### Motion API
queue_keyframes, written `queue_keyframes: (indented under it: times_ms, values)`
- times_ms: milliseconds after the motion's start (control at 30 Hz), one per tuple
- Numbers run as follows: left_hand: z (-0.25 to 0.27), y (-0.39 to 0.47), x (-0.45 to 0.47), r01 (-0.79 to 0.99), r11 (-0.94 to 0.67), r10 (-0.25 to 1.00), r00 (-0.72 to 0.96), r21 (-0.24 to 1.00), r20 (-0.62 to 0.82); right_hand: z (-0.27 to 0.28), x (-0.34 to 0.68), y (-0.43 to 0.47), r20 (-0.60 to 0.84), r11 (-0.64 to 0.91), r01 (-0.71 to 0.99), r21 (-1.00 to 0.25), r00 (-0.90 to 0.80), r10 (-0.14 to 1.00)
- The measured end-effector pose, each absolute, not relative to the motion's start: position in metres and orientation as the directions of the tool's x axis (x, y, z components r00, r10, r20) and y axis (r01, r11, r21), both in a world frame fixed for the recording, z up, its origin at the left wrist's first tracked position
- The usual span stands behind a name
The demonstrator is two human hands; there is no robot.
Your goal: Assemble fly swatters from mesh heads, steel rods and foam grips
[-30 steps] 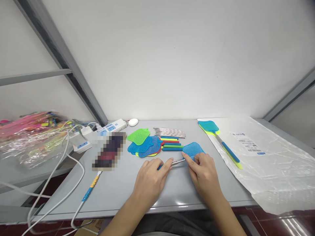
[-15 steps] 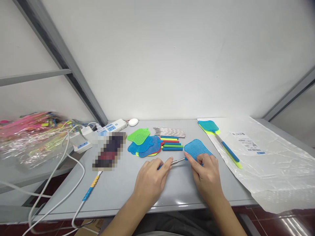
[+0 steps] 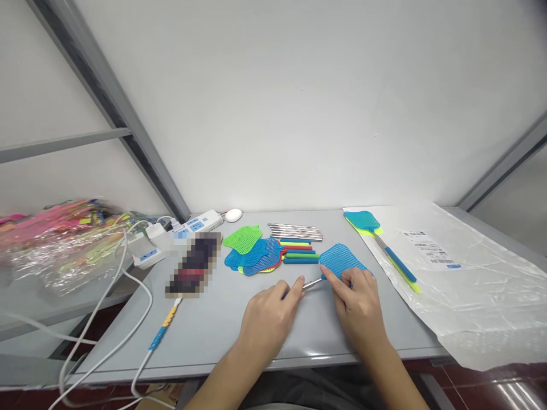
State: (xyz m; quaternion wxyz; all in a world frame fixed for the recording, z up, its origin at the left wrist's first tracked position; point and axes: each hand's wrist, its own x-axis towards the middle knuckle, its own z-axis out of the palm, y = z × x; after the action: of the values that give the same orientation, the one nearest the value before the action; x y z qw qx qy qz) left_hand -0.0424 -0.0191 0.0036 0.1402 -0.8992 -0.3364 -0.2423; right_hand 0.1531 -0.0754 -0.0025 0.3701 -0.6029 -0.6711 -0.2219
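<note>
Between my hands lies a fly swatter with a blue perforated head (image 3: 341, 257) and a metal rod (image 3: 313, 283). My left hand (image 3: 273, 310) is closed round the handle end of the rod; a bit of blue shows between the fingers. My right hand (image 3: 358, 296) grips the head near its neck, the index finger along the joint. Beyond them are loose swatter heads, with a green one (image 3: 243, 239) on top of blue, yellow and red ones. Coloured handle tubes (image 3: 301, 261) lie beside that pile, and several metal rods (image 3: 296, 232) rest behind the tubes.
On the right, swatters with blue and yellow-green parts (image 3: 362, 221) lie on a white plastic bag (image 3: 478, 296). At left are a blurred-out phone (image 3: 194, 266) with a charging cable, a power strip (image 3: 200, 223), a white case (image 3: 233, 215) and plastic-wrapped colourful items (image 3: 64, 245).
My left hand has shifted slightly right, toward the swatter head, and the rod slants a little more. The right hand keeps its grip. The whole view has moved slightly.
</note>
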Motion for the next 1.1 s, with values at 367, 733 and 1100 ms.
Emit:
queue_keyframes:
  times_ms: [367, 733, 1100]
  values:
    - [0.007, -0.018, -0.046, 0.658, -0.751, 0.543, 0.657, -0.048, 0.523, -0.001, 0.154, -0.075, 0.742, 0.146, 0.979, -0.139, 0.005, 0.671]
    - [0.007, -0.019, -0.046, 0.653, -0.757, 0.568, 0.656, 0.003, 0.497, 0.002, 0.152, -0.076, 0.765, 0.162, 0.98, -0.12, -0.013, 0.644]
    - [0.035, -0.039, -0.036, 0.486, -0.482, 0.754, 0.654, 0.729, 0.062, 0.003, 0.158, -0.075, 0.833, 0.294, 0.945, -0.139, -0.049, 0.551]
